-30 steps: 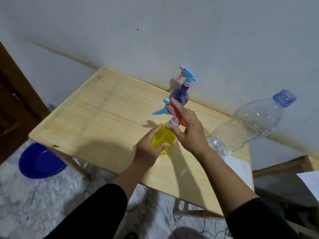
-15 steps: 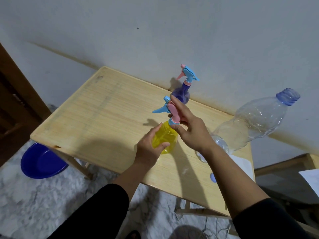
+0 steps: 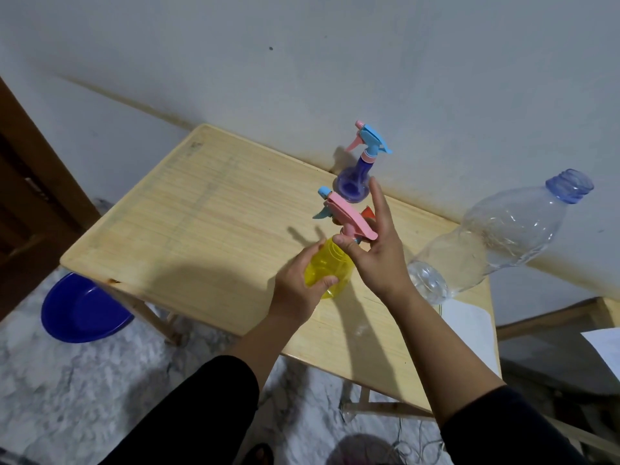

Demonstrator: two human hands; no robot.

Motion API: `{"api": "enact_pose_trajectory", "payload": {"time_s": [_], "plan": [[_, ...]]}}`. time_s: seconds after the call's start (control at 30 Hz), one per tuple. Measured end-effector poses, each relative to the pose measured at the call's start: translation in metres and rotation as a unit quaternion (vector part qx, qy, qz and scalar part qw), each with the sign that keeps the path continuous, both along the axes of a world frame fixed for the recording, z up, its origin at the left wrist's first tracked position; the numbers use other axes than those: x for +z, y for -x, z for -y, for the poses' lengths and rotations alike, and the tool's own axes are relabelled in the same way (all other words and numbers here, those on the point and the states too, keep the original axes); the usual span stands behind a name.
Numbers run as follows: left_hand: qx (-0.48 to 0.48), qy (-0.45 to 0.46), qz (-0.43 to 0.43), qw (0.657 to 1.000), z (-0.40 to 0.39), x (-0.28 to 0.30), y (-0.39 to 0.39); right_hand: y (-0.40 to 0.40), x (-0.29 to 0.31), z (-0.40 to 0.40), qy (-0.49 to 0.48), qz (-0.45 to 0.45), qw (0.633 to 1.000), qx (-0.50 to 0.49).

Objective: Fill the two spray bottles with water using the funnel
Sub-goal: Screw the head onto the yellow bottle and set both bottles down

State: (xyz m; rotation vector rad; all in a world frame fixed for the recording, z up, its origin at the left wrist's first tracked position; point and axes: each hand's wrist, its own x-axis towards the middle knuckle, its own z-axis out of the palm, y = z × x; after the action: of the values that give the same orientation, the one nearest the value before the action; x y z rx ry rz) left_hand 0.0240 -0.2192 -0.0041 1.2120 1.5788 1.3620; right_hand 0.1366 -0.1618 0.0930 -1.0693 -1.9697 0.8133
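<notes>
A yellow spray bottle (image 3: 327,268) with a pink and blue trigger head (image 3: 339,218) stands on the wooden table (image 3: 201,216). My left hand (image 3: 297,292) grips its yellow body from the near side. My right hand (image 3: 377,253) pinches the collar under the trigger head with thumb and fingers, its forefinger pointing up. A purple spray bottle (image 3: 355,179) with a blue and pink head stands behind, near the wall. A small red piece (image 3: 368,213), perhaps the funnel, shows behind my right hand, mostly hidden. A large clear plastic bottle (image 3: 503,233) with no cap stands at the right.
A blue basin (image 3: 84,310) sits on the marbled floor left of the table. White paper (image 3: 469,327) lies on the table's right end. Another wooden piece of furniture with a sheet of paper (image 3: 604,350) stands at the far right. A dark door frame borders the left.
My right hand has shifted on the yellow bottle's trigger head, which has turned a little. The forefinger now points up. My left hand keeps its grip on the body.
</notes>
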Motion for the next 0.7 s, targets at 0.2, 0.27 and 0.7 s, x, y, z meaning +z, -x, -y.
{"api": "enact_pose_trajectory", "payload": {"time_s": [0.2, 0.27, 0.7], "plan": [[-0.003, 0.006, 0.002, 1.000, 0.001, 0.001, 0.001, -0.007, 0.007, -0.005, -0.032, 0.025, 0.999, 0.014], [-0.004, 0.007, 0.006, 1.000, 0.001, 0.002, 0.001, -0.010, 0.007, -0.007, -0.053, 0.044, 0.997, 0.028], [0.009, 0.003, -0.024, 1.000, 0.000, 0.002, 0.001, -0.012, 0.017, -0.012, -0.022, 0.133, 0.983, 0.125]]}}
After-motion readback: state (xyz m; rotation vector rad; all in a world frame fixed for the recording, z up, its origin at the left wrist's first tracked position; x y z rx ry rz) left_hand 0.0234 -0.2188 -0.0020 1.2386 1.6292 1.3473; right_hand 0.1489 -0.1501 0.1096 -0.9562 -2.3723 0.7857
